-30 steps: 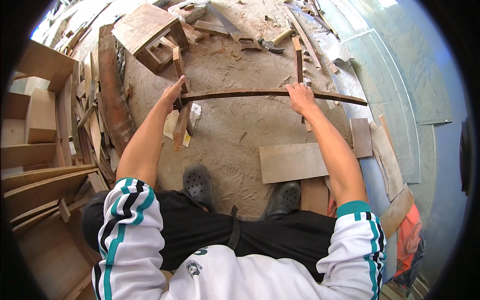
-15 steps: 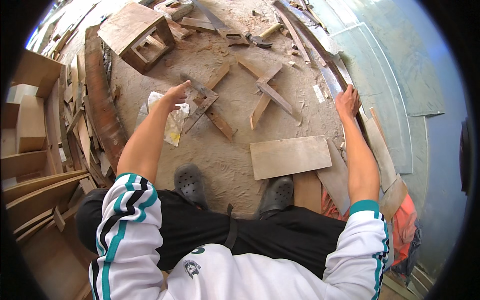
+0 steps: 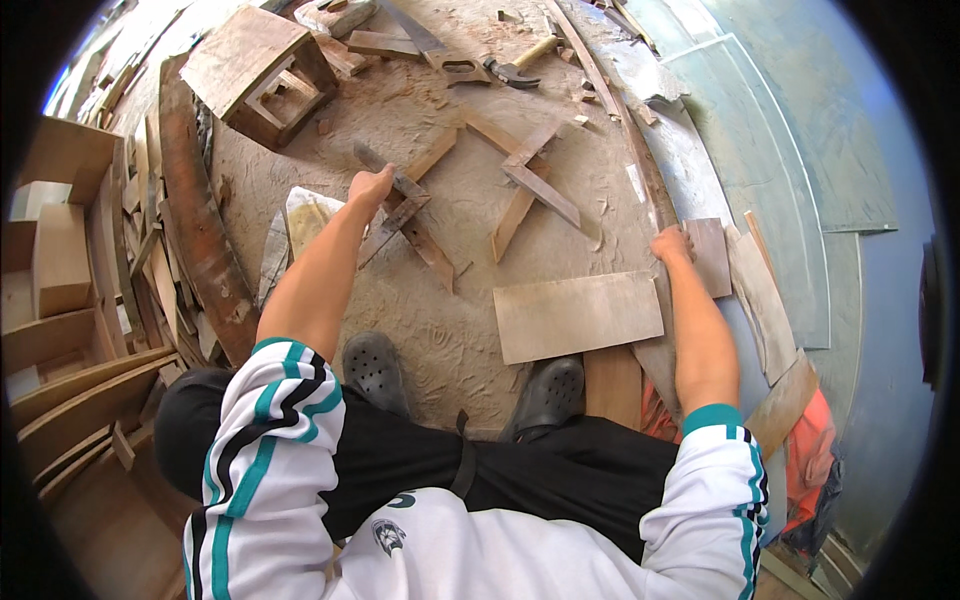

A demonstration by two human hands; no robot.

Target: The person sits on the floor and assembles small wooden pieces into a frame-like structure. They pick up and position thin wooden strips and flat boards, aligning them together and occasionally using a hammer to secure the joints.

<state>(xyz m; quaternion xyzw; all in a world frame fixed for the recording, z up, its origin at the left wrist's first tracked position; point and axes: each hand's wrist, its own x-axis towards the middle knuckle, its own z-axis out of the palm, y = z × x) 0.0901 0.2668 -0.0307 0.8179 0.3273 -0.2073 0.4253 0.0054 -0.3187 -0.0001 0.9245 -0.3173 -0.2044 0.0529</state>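
- Head view, hands: the left hand rests with fingers curled on the upper end of a dark crossed pair of wooden slats lying on the sandy ground, at about 11 o'clock from the feet; whether it truly grips I cannot tell. The right hand presses down on a long thin curved strip of dark wood, at about 2 o'clock, fingers bent over it.
- Handling, as I judge it: the long strip looks light, stiff along its length yet springy, likely to whip or snag if lifted by one end; a hold nearer its middle seems steadier. The crossed slats look light and rigid; where they cross is the natural hold.
- Around: a pale rectangular wooden board lies at 1 o'clock, just before the dark clog shoes. A second cross of light wooden slats sits between the hands. A hammer lies at 12 o'clock, a brown wooden stool frame at 10 o'clock.
- In the way: the small square wood offcut touches the right hand; stacked planks crowd the 9 o'clock side.
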